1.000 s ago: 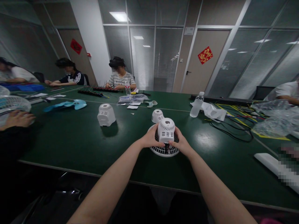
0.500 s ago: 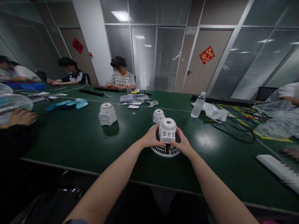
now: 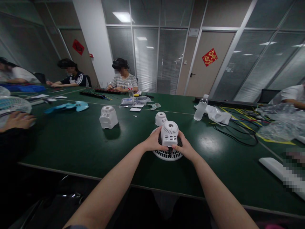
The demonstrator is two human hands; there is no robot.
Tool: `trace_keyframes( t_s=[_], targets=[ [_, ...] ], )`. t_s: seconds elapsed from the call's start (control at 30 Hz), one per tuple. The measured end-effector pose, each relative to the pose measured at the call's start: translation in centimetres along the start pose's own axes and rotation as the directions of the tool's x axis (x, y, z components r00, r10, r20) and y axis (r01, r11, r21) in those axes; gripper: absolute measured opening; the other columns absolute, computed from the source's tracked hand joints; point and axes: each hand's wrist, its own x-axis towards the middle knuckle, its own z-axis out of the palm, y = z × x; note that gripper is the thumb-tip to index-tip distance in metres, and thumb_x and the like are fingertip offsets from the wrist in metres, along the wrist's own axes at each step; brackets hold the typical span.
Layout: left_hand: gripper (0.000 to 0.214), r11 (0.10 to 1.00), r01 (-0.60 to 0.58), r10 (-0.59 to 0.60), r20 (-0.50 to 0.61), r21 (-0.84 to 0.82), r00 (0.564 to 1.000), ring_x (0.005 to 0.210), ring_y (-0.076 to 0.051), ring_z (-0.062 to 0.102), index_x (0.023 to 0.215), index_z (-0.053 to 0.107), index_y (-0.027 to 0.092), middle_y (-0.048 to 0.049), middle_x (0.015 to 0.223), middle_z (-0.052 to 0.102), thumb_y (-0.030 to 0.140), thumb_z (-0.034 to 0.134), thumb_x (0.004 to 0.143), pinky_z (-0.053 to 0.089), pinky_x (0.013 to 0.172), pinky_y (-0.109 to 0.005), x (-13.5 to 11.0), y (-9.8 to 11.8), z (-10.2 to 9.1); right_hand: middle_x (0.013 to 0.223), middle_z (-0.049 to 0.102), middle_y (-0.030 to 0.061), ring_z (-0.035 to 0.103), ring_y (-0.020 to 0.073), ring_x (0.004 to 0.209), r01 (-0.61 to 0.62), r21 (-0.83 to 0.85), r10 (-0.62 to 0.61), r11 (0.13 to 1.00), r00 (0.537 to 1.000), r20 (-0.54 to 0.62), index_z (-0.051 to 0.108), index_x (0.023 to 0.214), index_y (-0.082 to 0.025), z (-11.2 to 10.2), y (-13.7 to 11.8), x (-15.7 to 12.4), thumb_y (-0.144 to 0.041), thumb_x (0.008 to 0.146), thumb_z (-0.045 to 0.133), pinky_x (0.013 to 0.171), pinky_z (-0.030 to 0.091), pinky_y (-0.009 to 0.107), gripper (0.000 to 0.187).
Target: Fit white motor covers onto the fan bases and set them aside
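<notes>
A white vented fan motor housing (image 3: 169, 133) stands upright on a white round fan grille (image 3: 166, 155) lying flat on the green table (image 3: 78, 140). My left hand (image 3: 153, 142) grips the housing's left side and my right hand (image 3: 183, 148) grips its right side, fingers curled round its base. A dark part shows between the housing and the grille. A second white motor housing (image 3: 160, 118) sits just behind, and a third white housing (image 3: 108, 117) stands further left.
A blue fan blade (image 3: 68, 107) lies at far left. A water bottle (image 3: 200, 107), crumpled white cloth (image 3: 219, 115) and cables (image 3: 235, 133) lie to the right. Other people sit round the table; one person's hand (image 3: 16, 120) rests by a fan grille at left.
Both hands stay on the housing over the grille. Only the view shifts slightly; nothing else has visibly moved.
</notes>
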Motion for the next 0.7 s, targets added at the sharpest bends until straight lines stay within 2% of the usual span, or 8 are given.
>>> trace_keyframes(
  t_s=[0.23,0.33,0.47,0.7],
  targets=[
    [0.120,0.999,-0.052,0.052,-0.022,-0.015,0.998,0.141,-0.040,0.038,0.153,0.025,0.023,-0.0171,0.154,0.039,0.049,0.089,0.055,0.027,0.117,-0.062,0.10,-0.27,0.17,0.154,0.044,0.0131,0.042,0.0368,0.141,-0.005,0.060,0.008,0.998,0.999,-0.045,0.031,0.152,-0.026,0.28,0.47,-0.03,-0.056,0.074,0.077,0.118,0.032,0.057,0.096],
    [0.123,1.000,-0.015,0.015,-0.033,-0.001,0.999,0.142,-0.040,0.036,0.154,0.022,0.022,-0.0176,0.155,0.037,0.049,0.088,0.054,0.028,0.117,-0.062,0.04,-0.47,0.22,0.154,0.044,0.0123,0.042,0.0369,0.141,0.002,0.062,0.002,0.998,0.998,-0.062,0.032,0.152,-0.027,0.40,0.70,-0.03,-0.056,0.074,0.077,0.118,0.030,0.057,0.095],
    [0.115,0.999,0.051,-0.051,-0.016,0.000,0.999,0.140,-0.043,0.038,0.152,0.031,0.024,-0.0171,0.153,0.039,0.049,0.088,0.055,0.031,0.113,-0.065,0.01,-0.65,0.18,0.154,0.045,0.0120,0.042,0.0368,0.141,0.006,0.061,-0.001,0.998,0.997,-0.081,0.032,0.152,-0.027,0.57,0.87,-0.16,-0.056,0.076,0.076,0.118,0.032,0.057,0.093],
    [0.116,0.998,0.013,-0.014,0.018,0.061,1.000,0.146,-0.043,0.030,0.155,0.026,0.026,-0.0152,0.157,0.036,0.053,0.085,0.059,0.023,0.118,-0.064,0.02,-0.42,-0.09,0.154,0.044,0.0121,0.042,0.0357,0.142,0.043,0.067,-0.036,0.997,0.994,-0.106,0.034,0.152,-0.027,0.81,0.72,-0.34,-0.053,0.079,0.075,0.119,0.031,0.055,0.088]
  ],
)
